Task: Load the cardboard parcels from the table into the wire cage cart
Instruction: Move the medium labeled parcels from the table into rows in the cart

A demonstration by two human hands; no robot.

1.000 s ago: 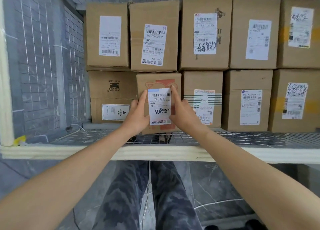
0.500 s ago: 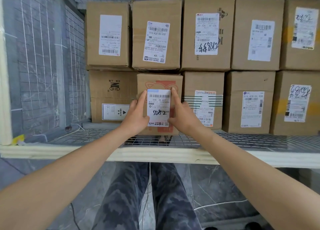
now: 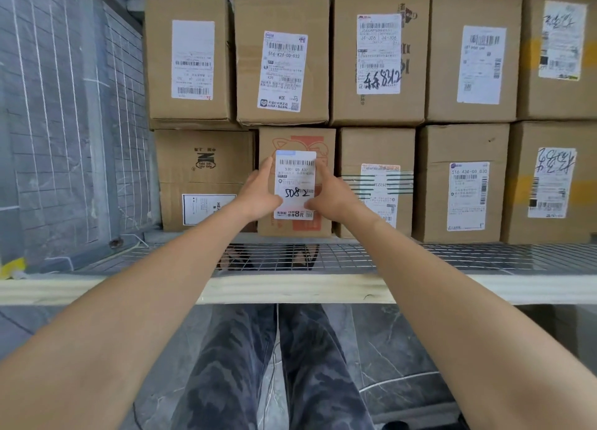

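Observation:
A small cardboard parcel (image 3: 298, 142) with an orange print and a white label marked 5082 stands in the lower row of the wire cage cart (image 3: 452, 258), between two other boxes. My left hand (image 3: 260, 193) presses flat against its front on the left of the label. My right hand (image 3: 329, 193) presses the front on the right side, fingers straight. The parcel's face sits about level with the neighbouring boxes.
Two rows of labelled cardboard boxes (image 3: 378, 54) fill the back of the cart. The wire mesh floor in front of them is bare up to the pale front rail (image 3: 290, 289). A mesh side wall (image 3: 64, 122) closes the left. My legs stand on dark floor below.
Both hands have pushed the small parcel a little deeper into its slot; the view has shifted slightly closer.

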